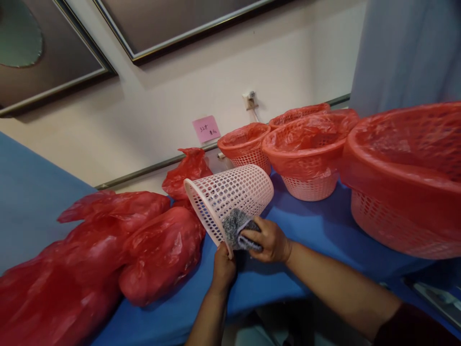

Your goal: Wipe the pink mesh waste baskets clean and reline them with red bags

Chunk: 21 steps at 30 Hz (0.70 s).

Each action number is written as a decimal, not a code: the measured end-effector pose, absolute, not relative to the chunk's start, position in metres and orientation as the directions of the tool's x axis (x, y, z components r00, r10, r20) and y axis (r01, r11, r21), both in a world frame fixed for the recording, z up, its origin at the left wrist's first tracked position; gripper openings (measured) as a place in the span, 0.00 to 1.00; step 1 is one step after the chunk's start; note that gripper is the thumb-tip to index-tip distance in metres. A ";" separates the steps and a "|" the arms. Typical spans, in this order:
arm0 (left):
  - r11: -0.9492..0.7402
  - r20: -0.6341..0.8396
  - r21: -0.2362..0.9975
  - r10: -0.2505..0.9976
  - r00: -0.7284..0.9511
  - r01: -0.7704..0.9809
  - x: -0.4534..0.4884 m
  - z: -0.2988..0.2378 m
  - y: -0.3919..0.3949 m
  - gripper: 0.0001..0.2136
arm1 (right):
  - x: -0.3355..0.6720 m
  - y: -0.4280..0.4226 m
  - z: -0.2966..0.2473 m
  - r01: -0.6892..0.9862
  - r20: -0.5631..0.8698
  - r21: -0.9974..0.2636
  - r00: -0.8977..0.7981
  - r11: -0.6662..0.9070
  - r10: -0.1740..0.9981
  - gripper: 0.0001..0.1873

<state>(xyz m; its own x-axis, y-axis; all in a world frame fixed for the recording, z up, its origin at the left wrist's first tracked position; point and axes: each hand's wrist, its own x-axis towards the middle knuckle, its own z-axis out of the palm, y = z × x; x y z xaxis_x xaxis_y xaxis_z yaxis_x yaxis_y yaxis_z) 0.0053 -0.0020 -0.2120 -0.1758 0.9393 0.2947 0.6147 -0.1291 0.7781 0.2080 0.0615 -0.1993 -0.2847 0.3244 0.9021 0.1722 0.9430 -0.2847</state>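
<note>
A white perforated plastic basket (234, 192) lies tipped on its side above the blue table (317, 226), its open mouth toward the left. My left hand (223, 269) grips the basket's lower rim, fingers closed around it. My right hand (268, 239) is closed on a grey fuzzy cloth (236, 226) and presses it against the outside of the basket's wall.
Several baskets lined with red plastic bags (309, 154) stand at the back and right, the largest (406, 178) close by on the right. A heap of red plastic bags (108, 245) lies at left. A pink note (206, 129) and a socket are on the wall.
</note>
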 end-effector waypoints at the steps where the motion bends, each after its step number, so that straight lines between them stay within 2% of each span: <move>1: -0.132 0.288 0.775 0.944 -0.160 0.618 0.006 -0.212 -0.002 0.12 | 0.209 0.069 -0.201 0.221 0.876 -0.389 -0.213 0.894 0.433 0.25; 3: -0.135 0.273 0.778 0.952 -0.136 0.613 0.007 -0.210 -0.002 0.14 | 0.214 0.091 -0.206 0.294 0.728 -0.661 0.027 0.691 0.685 0.26; 5: -0.133 0.255 0.783 0.959 -0.119 0.608 0.007 -0.208 -0.001 0.15 | 0.220 0.115 -0.213 0.252 0.497 -0.862 0.255 0.439 0.829 0.25; 7: -0.148 0.247 0.776 0.966 -0.079 0.613 0.006 -0.206 -0.002 0.14 | 0.225 0.133 -0.217 0.177 0.349 -0.936 0.349 0.305 0.870 0.24; 9: -0.161 0.240 0.762 0.970 -0.042 0.627 0.004 -0.201 -0.003 0.14 | 0.226 0.138 -0.219 0.150 0.314 -0.949 0.369 0.277 0.875 0.24; 12: -0.108 0.166 0.750 0.986 -0.027 0.653 0.003 -0.189 -0.006 0.20 | 0.223 0.121 -0.213 0.224 0.462 -0.885 0.302 0.409 0.834 0.26; 14: -0.082 0.106 0.799 0.994 -0.005 0.595 0.007 -0.176 -0.010 0.28 | 0.219 0.102 -0.207 0.290 0.633 -0.762 0.143 0.580 0.761 0.27; 16: -0.091 0.108 0.887 0.994 -0.011 0.453 0.016 -0.160 -0.013 0.33 | 0.216 0.084 -0.202 0.291 0.764 -0.601 -0.063 0.744 0.642 0.28; 18: -0.114 0.154 0.938 0.983 -0.098 0.327 0.027 -0.144 -0.015 0.31 | 0.213 0.070 -0.198 0.243 0.842 -0.433 -0.235 0.868 0.485 0.29; 20: -0.114 0.174 0.944 0.969 -0.175 0.310 0.036 -0.130 -0.014 0.29 | 0.212 0.063 -0.197 0.198 0.876 -0.297 -0.334 0.934 0.349 0.29; 21: -0.100 0.170 0.940 0.966 -0.193 0.325 0.039 -0.126 -0.013 0.28 | 0.211 0.062 -0.198 0.188 0.879 -0.266 -0.355 0.945 0.318 0.28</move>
<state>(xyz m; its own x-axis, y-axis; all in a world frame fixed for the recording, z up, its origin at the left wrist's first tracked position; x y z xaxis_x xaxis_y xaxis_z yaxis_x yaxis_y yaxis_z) 0.0388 -0.0129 -0.1258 -0.1929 0.9664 0.1700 0.3254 -0.1004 0.9402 0.2112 0.0619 -0.1976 -0.3554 0.3179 0.8790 0.1883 0.9455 -0.2658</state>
